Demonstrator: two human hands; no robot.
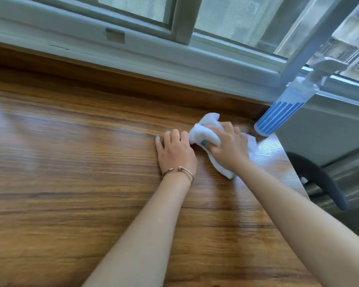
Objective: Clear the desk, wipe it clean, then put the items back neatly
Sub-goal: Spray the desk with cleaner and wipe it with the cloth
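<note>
A wooden desk (71,162) with a glossy grain fills most of the view. My right hand (229,146) grips a bunched white cloth (205,131) and holds it down on the desk near the far right corner. Part of the cloth sticks out beyond my fingers and part trails under my wrist. My left hand (175,151) lies on the wood just left of the cloth, its fingers somewhat bent and holding nothing. A thin bracelet circles that wrist.
A blue-and-white striped spray bottle (278,112) stands at the desk's far right corner. A window frame (174,54) runs along the back edge. Beyond the right edge is a dark chair armrest (319,179).
</note>
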